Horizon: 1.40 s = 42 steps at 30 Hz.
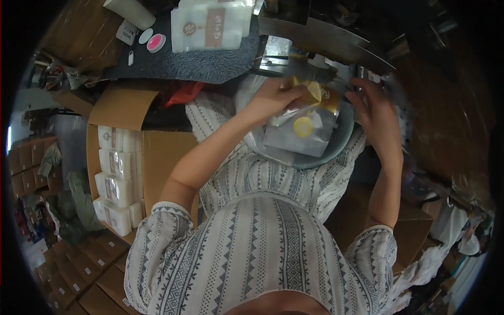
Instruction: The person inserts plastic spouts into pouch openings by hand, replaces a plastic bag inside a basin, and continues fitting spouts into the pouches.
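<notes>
Right of the frame's centre, the plastic bag (294, 140) lies over the basin (338, 150) on my lap. I judge it light, floppy and slippery, easily creased, best pinched by its upper edge. My left hand (271, 100) is closed on its glossy top; my right hand (376, 118), apart, has its fingers spread just beside it. The bag's yellow sticker (303, 126) is too blurred to read. Farther, at the upper middle, packets (202, 31) carry brown labels with characters too small for me; upper left, a card (126, 32) reads "500ML".
</notes>
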Tool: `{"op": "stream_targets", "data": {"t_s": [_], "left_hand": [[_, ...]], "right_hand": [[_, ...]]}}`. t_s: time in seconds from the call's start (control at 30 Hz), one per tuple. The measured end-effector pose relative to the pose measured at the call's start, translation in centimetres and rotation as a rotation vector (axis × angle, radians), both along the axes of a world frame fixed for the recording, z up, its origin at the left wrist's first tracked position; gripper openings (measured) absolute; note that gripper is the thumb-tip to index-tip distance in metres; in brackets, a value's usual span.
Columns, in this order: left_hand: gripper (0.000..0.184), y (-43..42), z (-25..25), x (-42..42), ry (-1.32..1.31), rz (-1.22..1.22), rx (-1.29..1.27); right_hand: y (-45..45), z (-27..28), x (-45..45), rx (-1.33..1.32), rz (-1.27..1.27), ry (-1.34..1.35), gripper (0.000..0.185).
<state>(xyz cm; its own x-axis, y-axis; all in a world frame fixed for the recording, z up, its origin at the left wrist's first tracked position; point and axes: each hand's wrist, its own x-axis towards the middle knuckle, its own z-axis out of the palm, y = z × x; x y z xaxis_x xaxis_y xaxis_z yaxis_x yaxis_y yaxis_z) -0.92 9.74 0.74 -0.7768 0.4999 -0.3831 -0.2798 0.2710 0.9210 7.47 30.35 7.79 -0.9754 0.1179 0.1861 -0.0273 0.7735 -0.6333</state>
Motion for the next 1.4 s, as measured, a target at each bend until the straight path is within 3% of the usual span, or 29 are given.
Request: {"op": "stream_targets", "data": {"t_s": [0.07,0.13,0.2,0.27,0.33,0.37,0.43,0.47,0.6,0.67,0.7,0.77,0.9,0.97,1.1,1.17,1.2,1.27,1.3,1.37,1.4], "left_hand": [[0.03,0.7,-0.6,-0.8,-0.089,0.051,0.087],[0.032,0.7,-1.2,-0.8,-0.178,0.098,0.175],[0.032,0.2,-1.8,-0.5,0.024,0.084,0.207],[0.038,-2.3,-1.7,-3.7,0.67,0.177,-0.294],[0.047,-6.4,-1.5,-8.6,1.305,0.384,-0.469],[0.047,-7.8,-2.5,-8.3,1.299,0.381,-0.47],[0.052,-9.2,-4.2,-8.4,1.554,0.168,-0.932],[0.047,-9.6,-4.7,-6.9,1.534,0.094,-0.776],[0.032,-11.3,-2.6,-2.5,1.308,0.011,-0.725],[0.015,-11.5,-1.9,-0.6,1.144,0.217,-0.66],[0.015,-11.0,-1.0,0.5,1.144,0.218,-0.662],[0.004,-9.0,1.2,2.4,1.228,0.272,-0.535],[0.005,-7.1,2.5,3.3,1.177,0.114,-0.381],[0.008,-5.9,1.3,3.8,0.998,-0.048,-0.207],[0.014,-2.5,0.5,2.4,0.698,-0.152,-0.091],[0.022,-1.0,1.2,0.9,0.106,-0.105,-0.039],[0.022,-0.2,0.6,0.0,0.104,-0.104,-0.039],[0.029,1.0,-0.8,-1.6,-0.12,0.094,0.2],[0.03,1.1,-0.5,-1.8,-0.145,0.078,0.254],[0.032,1.0,-0.3,-1.3,-0.123,0.102,0.248],[0.035,0.9,-0.3,-1.0,-0.103,0.124,0.237]], "right_hand": [[1.8,-0.3,0.3,0.29,-0.148,-0.116,0.025],[5.9,-4.1,-0.8,0.446,-0.226,-0.037,0.022],[6.8,-6.2,-0.8,0.598,-0.307,0.038,0.02],[6.9,-6.3,-1.5,0.59,-0.377,-0.21,0.021],[6.2,-5.0,-1.5,0.562,-0.35,-0.284,0.022],[6.0,-4.5,-1.4,0.538,-0.328,-0.348,0.024],[6.8,-5.4,-0.9,0.494,-0.302,-0.258,0.023],[7.2,-5.7,-0.5,0.445,-0.278,-0.182,0.023],[4.0,-1.3,1.1,0.219,-0.161,0.006,0.021],[1.2,1.0,0.9,-0.178,-0.047,-0.113,0.017],[0.0,0.7,0.5,-0.178,-0.046,-0.114,0.017],[-2.5,-0.4,-0.6,-0.552,0.182,-0.051,0.014],[-5.3,0.0,-1.4,-0.306,0.238,-0.061,0.017],[-5.3,-0.5,-1.5,-0.573,0.293,-0.139,0.018],[-2.9,-2.4,-1.8,-0.547,0.202,-0.063,0.021],[-1.7,-2.8,-1.4,-0.21,-0.007,0.168,0.028],[-1.1,-2.2,-1.1,-0.21,-0.006,0.165,0.028],[0.4,-0.7,-0.2,0.06,-0.193,-0.187,0.03],[1.3,-1.0,-0.1,0.06,-0.193,-0.189,0.03],[3.6,-2.3,-0.2,0.463,-0.365,-0.075,0.029],[4.9,-3.8,-0.1,0.461,-0.367,-0.08,0.029]]}}
